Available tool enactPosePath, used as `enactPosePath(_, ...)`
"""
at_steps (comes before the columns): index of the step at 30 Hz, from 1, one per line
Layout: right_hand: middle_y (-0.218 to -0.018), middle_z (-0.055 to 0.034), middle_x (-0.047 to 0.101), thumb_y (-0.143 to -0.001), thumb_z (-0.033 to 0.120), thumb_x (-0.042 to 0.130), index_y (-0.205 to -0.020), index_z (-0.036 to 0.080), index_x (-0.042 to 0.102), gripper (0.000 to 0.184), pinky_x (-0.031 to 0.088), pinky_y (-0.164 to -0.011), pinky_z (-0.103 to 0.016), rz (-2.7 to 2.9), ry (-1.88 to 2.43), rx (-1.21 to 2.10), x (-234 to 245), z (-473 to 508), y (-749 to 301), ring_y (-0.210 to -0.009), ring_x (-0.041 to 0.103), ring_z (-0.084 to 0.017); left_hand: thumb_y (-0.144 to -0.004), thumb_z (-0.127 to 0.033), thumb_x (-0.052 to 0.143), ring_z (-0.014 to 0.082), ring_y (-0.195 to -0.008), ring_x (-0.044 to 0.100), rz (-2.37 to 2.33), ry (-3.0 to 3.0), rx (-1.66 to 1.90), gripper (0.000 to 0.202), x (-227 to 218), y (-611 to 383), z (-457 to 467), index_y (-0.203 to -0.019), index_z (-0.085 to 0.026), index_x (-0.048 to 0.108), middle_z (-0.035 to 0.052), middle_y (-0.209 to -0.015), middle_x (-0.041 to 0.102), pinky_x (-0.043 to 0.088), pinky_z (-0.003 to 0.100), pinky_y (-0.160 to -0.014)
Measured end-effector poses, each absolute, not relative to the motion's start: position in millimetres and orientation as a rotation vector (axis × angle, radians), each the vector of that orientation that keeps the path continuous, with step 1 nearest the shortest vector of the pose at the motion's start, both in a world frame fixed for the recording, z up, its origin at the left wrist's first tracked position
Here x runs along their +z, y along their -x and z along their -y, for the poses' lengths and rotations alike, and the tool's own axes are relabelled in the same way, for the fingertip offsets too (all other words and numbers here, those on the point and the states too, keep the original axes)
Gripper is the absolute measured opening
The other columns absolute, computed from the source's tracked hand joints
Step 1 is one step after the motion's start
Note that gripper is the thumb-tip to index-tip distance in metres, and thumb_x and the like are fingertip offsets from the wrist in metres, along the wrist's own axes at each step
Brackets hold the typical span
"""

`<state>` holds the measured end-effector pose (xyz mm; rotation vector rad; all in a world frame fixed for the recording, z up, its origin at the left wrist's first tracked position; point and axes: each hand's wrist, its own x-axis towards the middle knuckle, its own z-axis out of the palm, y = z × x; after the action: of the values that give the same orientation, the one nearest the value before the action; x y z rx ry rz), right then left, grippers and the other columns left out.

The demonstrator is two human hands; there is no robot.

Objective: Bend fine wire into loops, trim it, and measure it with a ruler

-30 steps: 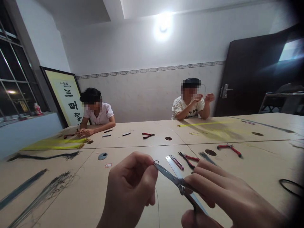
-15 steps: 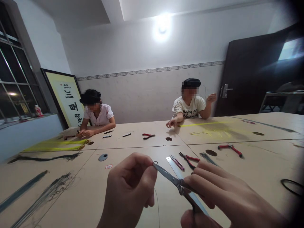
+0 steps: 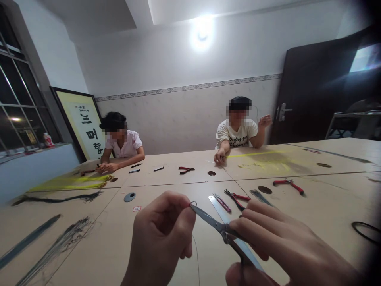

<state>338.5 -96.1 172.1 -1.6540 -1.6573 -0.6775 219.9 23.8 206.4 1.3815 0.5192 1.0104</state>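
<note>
Between thumb and forefinger my left hand (image 3: pixel 165 234) pinches a thin dark cord (image 3: pixel 196 254), whose small loop stands up at the fingertips while a length hangs below. My right hand (image 3: pixel 274 242) is closed on a pair of scissors (image 3: pixel 216 225), thumb and fingers at the handles. The scissor tips touch or nearly touch the loop at my left fingertips; the blades look closed or almost so. Beneath and beyond my right hand lie a steel ruler (image 3: pixel 218 208), thread snips (image 3: pixel 222 202) and red-handled pliers (image 3: pixel 238 198).
Bundles of grey cord (image 3: pixel 29 240) lie at the left, yellow strands (image 3: pixel 68 182) behind them. More red-handled pliers (image 3: pixel 288 186) rest at the right, others (image 3: pixel 186 170) at mid-table. Cable holes (image 3: pixel 264 190) pierce the table. Two people (image 3: pixel 121 139) sit across.
My hands, the cord and the scissors hold nearly the same pose. Across the table, the right-hand person's lower hand has closed and shifted slightly.
</note>
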Motion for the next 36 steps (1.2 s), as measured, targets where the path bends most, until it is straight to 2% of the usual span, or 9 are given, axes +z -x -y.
enactPosePath(4, -0.072, -0.0004, 0.066, -0.095, 0.046, 0.052, -0.085, 0.025, 0.058, 0.024, 0.046, -0.054, -0.031, 1.658, 1.64, -0.662, 169.2, 96.3, -339.1, -0.071, 0.063, -0.023, -0.063, -0.025, 0.066, 0.0026, -0.029, 0.038, -0.473, -1.453, 0.975, 0.01, 202.3, -217.9, -32.1, -0.059, -0.02, 0.058, -0.0111, -0.036, 0.041, 0.033, 0.012, -0.032)
enactPosePath(13, -0.075, -0.0032, 0.068, -0.099, 0.047, 0.043, -0.078, 0.024, 0.054, 0.033, 0.046, -0.053, -0.032, 1.661, 1.62, -0.706, 174.7, 96.4, -337.7, -0.066, 0.062, -0.022, -0.062, -0.026, 0.066, 0.0007, -0.029, 0.037, -0.476, -1.398, 0.983, 0.01, 203.9, -218.3, -29.8, -0.058, -0.02, 0.059, -0.0117, -0.036, 0.042, 0.032, 0.01, -0.033)
enactPosePath(18, -0.074, -0.003, 0.068, -0.098, 0.051, 0.043, -0.081, 0.024, 0.055, 0.034, 0.044, -0.049, -0.031, 1.682, 1.604, -0.719, 172.6, 95.7, -339.5, -0.066, 0.063, -0.023, -0.062, -0.027, 0.065, 0.0006, -0.029, 0.035, -0.511, -1.39, 0.998, 0.011, 205.4, -218.8, -25.4, -0.058, -0.02, 0.057, -0.012, -0.036, 0.04, 0.031, 0.011, -0.034)
enactPosePath(21, -0.074, -0.0017, 0.068, -0.097, 0.051, 0.046, -0.085, 0.025, 0.057, 0.031, 0.045, -0.051, -0.032, 1.677, 1.614, -0.69, 172.4, 96.4, -339.9, -0.07, 0.064, -0.024, -0.062, -0.026, 0.066, 0.0006, -0.03, 0.036, -0.502, -1.386, 1.003, 0.011, 205.2, -218.8, -26.4, -0.058, -0.02, 0.058, -0.0118, -0.037, 0.041, 0.031, 0.011, -0.034)
enactPosePath(24, -0.073, -0.0008, 0.067, -0.093, 0.047, 0.055, -0.088, 0.025, 0.058, 0.024, 0.046, -0.053, -0.031, 1.669, 1.61, -0.664, 172.7, 97.0, -339.2, -0.07, 0.064, -0.023, -0.062, -0.027, 0.066, 0.0005, -0.03, 0.036, -0.507, -1.385, 1.004, 0.011, 205.8, -218.9, -26.2, -0.058, -0.019, 0.059, -0.0117, -0.037, 0.041, 0.031, 0.01, -0.033)
enactPosePath(27, -0.071, -0.0007, 0.066, -0.093, 0.039, 0.054, -0.079, 0.024, 0.057, 0.021, 0.044, -0.052, -0.03, 1.663, 1.611, -0.651, 172.4, 97.2, -339.1, -0.065, 0.062, -0.021, -0.061, -0.027, 0.066, -0.0003, -0.029, 0.036, -0.51, -1.373, 1.021, 0.011, 206.7, -219.4, -23.8, -0.057, -0.018, 0.059, -0.0115, -0.036, 0.042, 0.031, 0.009, -0.033)
enactPosePath(30, -0.069, 0.0002, 0.065, -0.091, 0.04, 0.057, -0.076, 0.024, 0.054, 0.022, 0.043, -0.051, -0.03, 1.663, 1.606, -0.646, 172.5, 96.7, -339.3, -0.061, 0.06, -0.02, -0.061, -0.027, 0.066, -0.0013, -0.029, 0.037, -0.499, -1.341, 1.04, 0.012, 206.4, -219.4, -23.2, -0.056, -0.018, 0.06, -0.0116, -0.037, 0.042, 0.029, 0.007, -0.033)
enactPosePath(34, -0.077, 0.0017, 0.067, -0.093, 0.037, 0.054, -0.091, 0.028, 0.058, 0.01, 0.051, -0.061, -0.029, 1.647, 1.605, -0.626, 174.2, 95.4, -338.7, -0.076, 0.065, -0.022, -0.063, -0.024, 0.067, -0.0006, -0.029, 0.038, -0.433, -1.402, 1.001, 0.01, 202.6, -217.3, -32.9, -0.058, -0.018, 0.06, -0.0115, -0.037, 0.044, 0.032, 0.007, -0.032)
enactPosePath(36, -0.081, 0.0007, 0.067, -0.095, 0.04, 0.05, -0.093, 0.029, 0.057, 0.014, 0.054, -0.067, -0.03, 1.639, 1.63, -0.653, 174.9, 95.8, -339.3, -0.081, 0.066, -0.023, -0.065, -0.023, 0.069, 0.001, -0.028, 0.04, -0.362, -1.504, 0.944, 0.01, 200.4, -216.0, -39.7, -0.06, -0.019, 0.061, -0.0112, -0.036, 0.045, 0.034, 0.008, -0.031)
